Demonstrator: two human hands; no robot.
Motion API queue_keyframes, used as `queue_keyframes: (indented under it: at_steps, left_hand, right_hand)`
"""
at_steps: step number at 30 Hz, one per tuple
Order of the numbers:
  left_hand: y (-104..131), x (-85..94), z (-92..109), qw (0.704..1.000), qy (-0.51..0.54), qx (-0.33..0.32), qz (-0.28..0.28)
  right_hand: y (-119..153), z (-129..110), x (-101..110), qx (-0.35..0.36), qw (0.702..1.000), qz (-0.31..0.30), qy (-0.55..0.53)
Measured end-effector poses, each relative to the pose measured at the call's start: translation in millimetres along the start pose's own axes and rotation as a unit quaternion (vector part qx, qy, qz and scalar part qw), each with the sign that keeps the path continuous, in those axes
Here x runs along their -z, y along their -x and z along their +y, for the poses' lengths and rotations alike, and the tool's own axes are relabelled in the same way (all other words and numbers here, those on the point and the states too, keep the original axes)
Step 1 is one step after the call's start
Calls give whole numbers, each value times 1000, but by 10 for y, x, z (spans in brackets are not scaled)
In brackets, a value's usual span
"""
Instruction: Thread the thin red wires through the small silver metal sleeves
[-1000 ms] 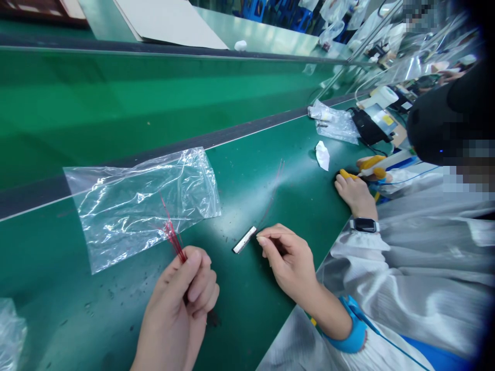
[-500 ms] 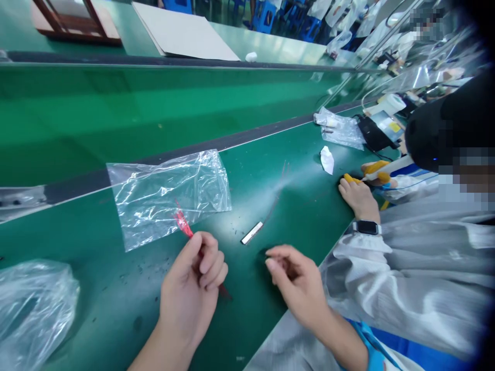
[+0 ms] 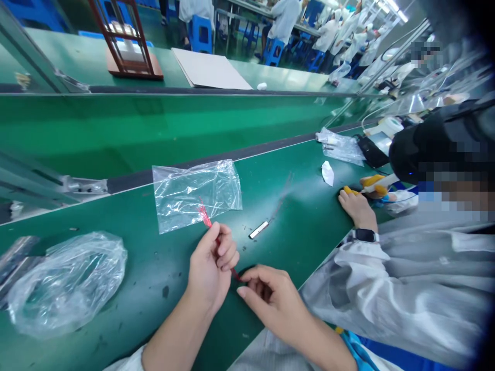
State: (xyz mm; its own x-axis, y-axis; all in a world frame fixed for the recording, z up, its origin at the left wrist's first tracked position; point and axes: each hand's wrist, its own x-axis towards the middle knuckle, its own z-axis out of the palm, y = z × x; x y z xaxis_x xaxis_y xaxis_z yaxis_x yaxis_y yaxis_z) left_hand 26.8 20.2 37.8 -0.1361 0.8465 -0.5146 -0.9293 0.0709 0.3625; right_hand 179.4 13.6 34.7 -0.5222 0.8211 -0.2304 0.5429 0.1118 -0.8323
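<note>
My left hand [image 3: 212, 270] is closed around a bundle of thin red wires [image 3: 205, 216]. The frayed upper ends fan out above the thumb, and the lower part comes out below the fingers. Just right of that lower end is my right hand [image 3: 276, 299], its fingers curled and the thumb and index tips slightly apart; whether the index touches the wires I cannot tell. Beyond the hands, a small white-and-black strip [image 3: 259, 230] with thin dark-red wires lies on the green bench [image 3: 305, 226]. Behind the bundle, a flat clear plastic bag [image 3: 185, 193] rests at the bench's back edge.
A crumpled clear bag [image 3: 69, 288] lies at left. On the right, a co-worker's hand [image 3: 359, 208] rests by a yellow-and-white tool [image 3: 381, 186], near a white scrap [image 3: 327, 173]. A brown frame [image 3: 135, 72] and pale boards [image 3: 212, 71] stand on the far ledge.
My right hand has moved left to the lower end of the red wires. My left hand still holds the bundle. The camera view has shifted, showing more on the left.
</note>
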Motion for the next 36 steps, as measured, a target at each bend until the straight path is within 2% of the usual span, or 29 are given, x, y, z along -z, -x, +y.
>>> queue_keyframes:
  at_steps: [8, 15, 19, 23, 27, 30, 36]
  left_hand:
    - [3, -13, 54, 1000, 20, -23, 0]
    - [-11, -34, 293, 997, 34, -63, 15]
    - [-19, -7, 552, 992, 49, -111, 24]
    - [-16, 39, 696, 988, 60, -139, 13]
    - [1, 45, 676, 989, 54, -132, 27]
    - [3, 53, 709, 989, 49, -136, 37]
    - [-35, 103, 877, 983, 58, -167, 41]
  right_hand:
    - [112, 61, 67, 31, 998, -14, 43]
    - [312, 261, 304, -7, 999, -3, 45]
    - [428, 389, 436, -91, 992, 29, -79]
    - [445, 418, 480, -148, 951, 83, -258]
    - [358, 316, 437, -154, 909, 106, -372]
    - [325, 259, 426, -154, 892, 109, -410]
    - [434, 207, 626, -79, 913, 124, -380]
